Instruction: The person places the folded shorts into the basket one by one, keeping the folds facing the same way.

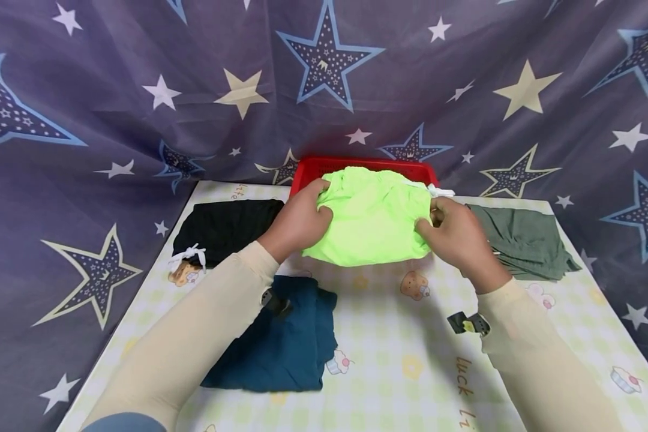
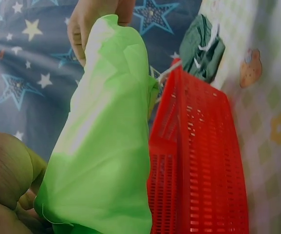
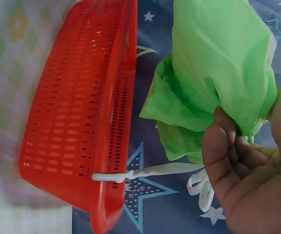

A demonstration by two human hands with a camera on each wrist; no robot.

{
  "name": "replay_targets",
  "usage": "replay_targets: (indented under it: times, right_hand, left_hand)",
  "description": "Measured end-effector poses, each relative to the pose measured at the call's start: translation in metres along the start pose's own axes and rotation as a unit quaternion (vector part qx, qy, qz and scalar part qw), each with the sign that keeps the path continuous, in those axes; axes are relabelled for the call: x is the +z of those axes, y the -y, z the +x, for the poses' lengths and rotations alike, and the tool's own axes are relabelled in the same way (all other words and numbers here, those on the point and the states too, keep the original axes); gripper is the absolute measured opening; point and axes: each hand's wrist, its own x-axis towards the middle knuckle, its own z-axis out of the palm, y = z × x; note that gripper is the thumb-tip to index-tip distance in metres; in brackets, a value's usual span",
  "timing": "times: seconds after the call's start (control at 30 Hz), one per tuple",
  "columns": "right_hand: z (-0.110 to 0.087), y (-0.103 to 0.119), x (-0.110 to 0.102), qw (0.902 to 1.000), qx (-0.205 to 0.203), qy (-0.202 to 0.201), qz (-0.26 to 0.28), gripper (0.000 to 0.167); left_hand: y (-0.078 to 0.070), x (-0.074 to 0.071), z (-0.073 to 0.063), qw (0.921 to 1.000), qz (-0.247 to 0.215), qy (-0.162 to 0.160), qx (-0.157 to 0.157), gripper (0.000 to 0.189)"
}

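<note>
A folded neon green garment point(image 1: 369, 222) with a white drawstring is held up between both hands, in front of the red basket. My left hand point(image 1: 302, 219) pinches its left side, thumb towards me. At the opposite side my right hand point(image 1: 456, 234) pinches the edge, fingers tucked behind. The right wrist view shows the cloth point(image 3: 223, 58) gathered at the right fingertips, with the drawstring point(image 3: 164, 169) hanging and its tip overlapping the basket rim. In the left wrist view the red basket point(image 2: 203, 156) stands beside and below the cloth.
At the table's back edge, the basket's red rim point(image 1: 367, 163) shows behind the green cloth. A folded black garment point(image 1: 227, 228) lies back left, a grey-green one point(image 1: 524, 237) back right. Nearer, a dark teal garment point(image 1: 291, 342) lies under my left forearm. A star-patterned curtain point(image 1: 194, 138) hangs behind.
</note>
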Motion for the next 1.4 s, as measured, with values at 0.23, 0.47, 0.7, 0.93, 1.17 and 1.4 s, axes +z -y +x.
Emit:
replay_targets:
  times: [0.23,0.47,0.7,0.93,1.17,1.4]
  right_hand:
    - [0.02,-0.007,0.011,0.9994,-0.014,-0.03,0.011,0.006]
    - [0.038,-0.011,0.022,0.9995,-0.011,-0.03,-0.001,0.009]
    - [0.055,-0.015,0.036,0.9998,0.016,-0.015,-0.001,0.013]
    - [0.066,-0.02,0.044,0.9996,0.029,-0.006,0.006,0.013]
    - [0.074,-0.025,0.052,0.9997,0.023,-0.005,0.01,0.013]
    - [0.081,-0.029,0.059,0.9997,0.024,-0.004,-0.001,0.009]
  left_hand:
    - [0.005,0.004,0.019,0.9998,0.004,-0.004,-0.016,0.054]
    - [0.011,0.007,0.039,0.9993,0.019,-0.021,-0.027,0.054]
    - [0.022,0.011,0.059,0.9979,0.034,-0.022,-0.051,0.056]
    - [0.03,0.017,0.072,0.9973,0.029,-0.018,-0.064,0.056]
    - [0.034,0.021,0.077,0.9963,0.029,-0.017,-0.079,0.057]
    - [0.041,0.028,0.083,0.9961,0.025,-0.005,-0.085,0.058]
